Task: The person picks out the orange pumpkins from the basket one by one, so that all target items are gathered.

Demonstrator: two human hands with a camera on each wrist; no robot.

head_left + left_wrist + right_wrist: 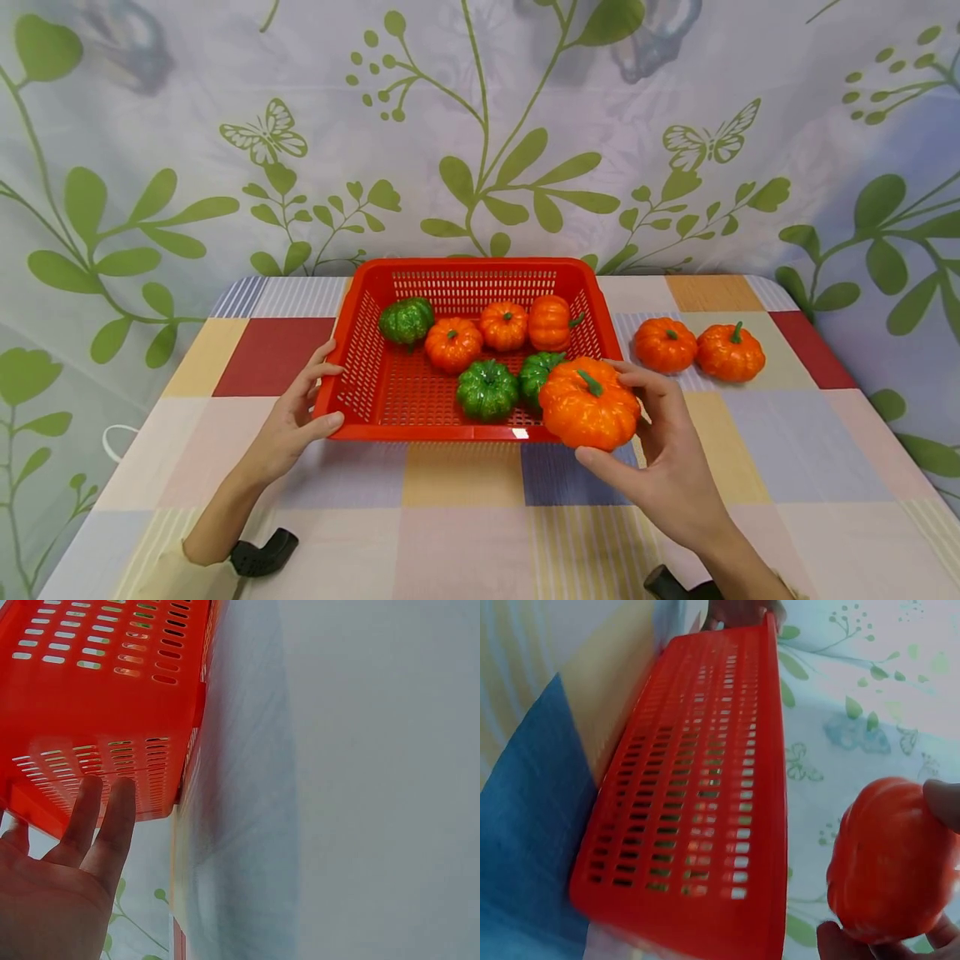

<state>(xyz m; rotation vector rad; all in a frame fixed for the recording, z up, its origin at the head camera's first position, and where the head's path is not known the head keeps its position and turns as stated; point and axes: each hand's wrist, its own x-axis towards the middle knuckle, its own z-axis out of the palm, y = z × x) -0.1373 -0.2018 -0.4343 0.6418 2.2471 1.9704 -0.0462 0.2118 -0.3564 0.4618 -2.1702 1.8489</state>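
Observation:
My right hand (pixel 671 458) holds an orange toy pumpkin (pixel 588 412) with a green stem, thumb at its near side and fingers at its far right. This pumpkin overlaps the front right corner of a red plastic basket (pixel 420 432) in the head view; in the right wrist view it is above the rim. At the basket's left end, my left hand (pixel 288 425) grips the rim, its fingers against the perforated outer wall in the left wrist view. Inside lie several small pumpkins, among them a green pumpkin (pixel 487 390) and an orange pumpkin (pixel 453 344).
Two more orange pumpkins, one flatter (pixel 665 344) and one with an upright stem (pixel 731 352), sit side by side right of the basket. A patchwork tablecloth (pixel 465 542) covers the table. Behind it hangs a leaf-patterned curtain (pixel 322 167).

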